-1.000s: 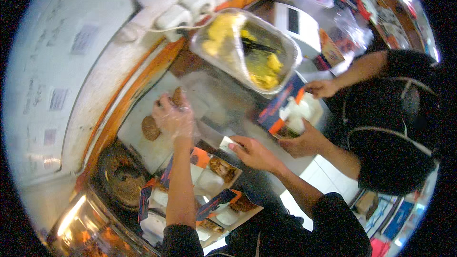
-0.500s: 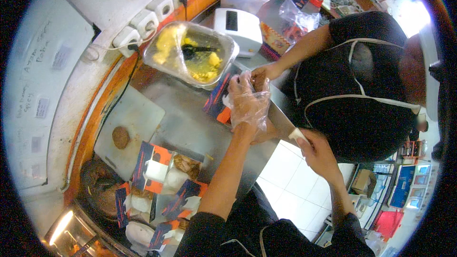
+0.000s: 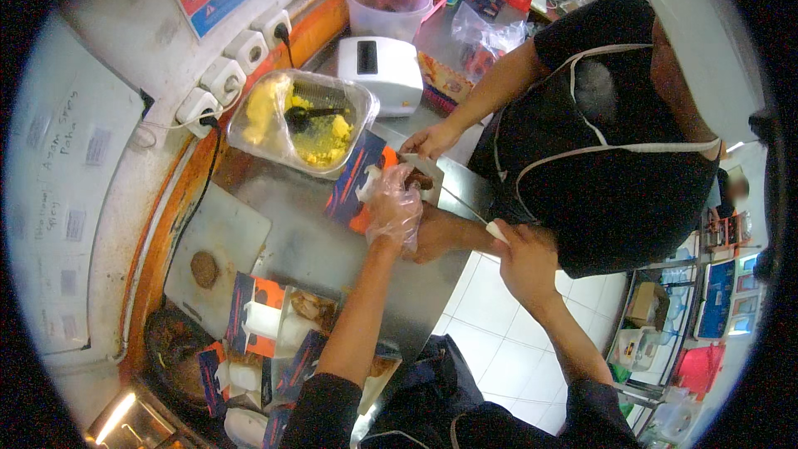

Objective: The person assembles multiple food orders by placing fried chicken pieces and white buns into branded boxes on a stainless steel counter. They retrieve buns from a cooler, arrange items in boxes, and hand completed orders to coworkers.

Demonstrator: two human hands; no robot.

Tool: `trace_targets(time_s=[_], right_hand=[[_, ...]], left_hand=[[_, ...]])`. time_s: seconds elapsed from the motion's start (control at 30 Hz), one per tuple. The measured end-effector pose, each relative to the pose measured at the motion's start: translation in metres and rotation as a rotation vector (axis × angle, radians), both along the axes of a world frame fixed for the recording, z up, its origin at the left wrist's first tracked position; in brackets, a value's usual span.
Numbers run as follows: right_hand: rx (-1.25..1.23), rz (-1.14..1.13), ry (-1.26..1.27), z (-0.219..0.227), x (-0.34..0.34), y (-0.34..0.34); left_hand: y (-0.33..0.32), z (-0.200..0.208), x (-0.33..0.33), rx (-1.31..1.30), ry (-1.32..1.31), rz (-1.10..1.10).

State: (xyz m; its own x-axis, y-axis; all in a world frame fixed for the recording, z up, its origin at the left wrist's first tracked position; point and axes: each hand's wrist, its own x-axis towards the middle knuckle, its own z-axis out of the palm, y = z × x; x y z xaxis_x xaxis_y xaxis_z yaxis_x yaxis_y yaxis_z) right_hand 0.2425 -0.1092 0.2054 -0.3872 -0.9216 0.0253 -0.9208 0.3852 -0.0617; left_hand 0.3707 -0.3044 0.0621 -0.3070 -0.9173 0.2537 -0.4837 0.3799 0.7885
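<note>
From the right grip (image 3: pixel 529 259), the knife (image 3: pixel 495 229) slants forward-left toward the box (image 3: pixel 352 176).

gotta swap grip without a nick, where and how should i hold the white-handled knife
By the knife's white handle, coming from the person's right, as the right hand does. The handle points back that way, while the metal blade runs to the upper left toward the gloved left hand, close by another person's forearm, so fingers look safest off the blade.

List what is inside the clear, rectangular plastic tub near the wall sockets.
The clear, rectangular plastic tub holds clumped yellow food and a black, long-handled utensil. Whatever lies beneath the food is covered and cannot be seen.
</note>
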Motion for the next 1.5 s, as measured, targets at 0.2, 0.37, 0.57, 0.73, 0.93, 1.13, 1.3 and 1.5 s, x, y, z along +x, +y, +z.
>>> trace_targets(time_s=[0.2, 0.37, 0.57, 0.73, 0.93, 1.13, 1.3, 1.5], right_hand=[[-0.145, -0.095, -0.121, 0.004, -0.005, 0.028], [-0.065, -0.117, -0.268, 0.025, 0.009, 0.036], [-0.038, 0.046, -0.63, 0.028, 0.054, 0.037], [0.006, 0.263, -0.814, 0.0, 0.118, -0.007], [0.09, 0.54, -0.859, -0.065, 0.208, -0.102], [0.031, 0.625, -0.817, -0.115, 0.256, -0.17], [0.08, 0.56, -0.741, -0.134, 0.256, -0.173], [0.055, 0.53, -0.795, -0.148, 0.249, -0.167]], left_hand=[[0.006, 0.009, 0.009, 0.198, -0.259, -0.084], [0.011, 0.016, 0.015, 0.107, -0.253, -0.123], [0.087, 0.052, 0.129, 0.127, 0.037, 0.153], [0.065, 0.068, 0.302, 0.504, 0.565, 0.651], [-0.007, -0.004, 0.417, 0.446, -0.628, 0.762], [-0.048, -0.032, 0.426, 0.784, -0.598, 0.632], [-0.055, -0.061, 0.376, 0.437, -0.603, 0.838], [-0.042, -0.07, 0.375, 0.413, -0.382, 0.72]])
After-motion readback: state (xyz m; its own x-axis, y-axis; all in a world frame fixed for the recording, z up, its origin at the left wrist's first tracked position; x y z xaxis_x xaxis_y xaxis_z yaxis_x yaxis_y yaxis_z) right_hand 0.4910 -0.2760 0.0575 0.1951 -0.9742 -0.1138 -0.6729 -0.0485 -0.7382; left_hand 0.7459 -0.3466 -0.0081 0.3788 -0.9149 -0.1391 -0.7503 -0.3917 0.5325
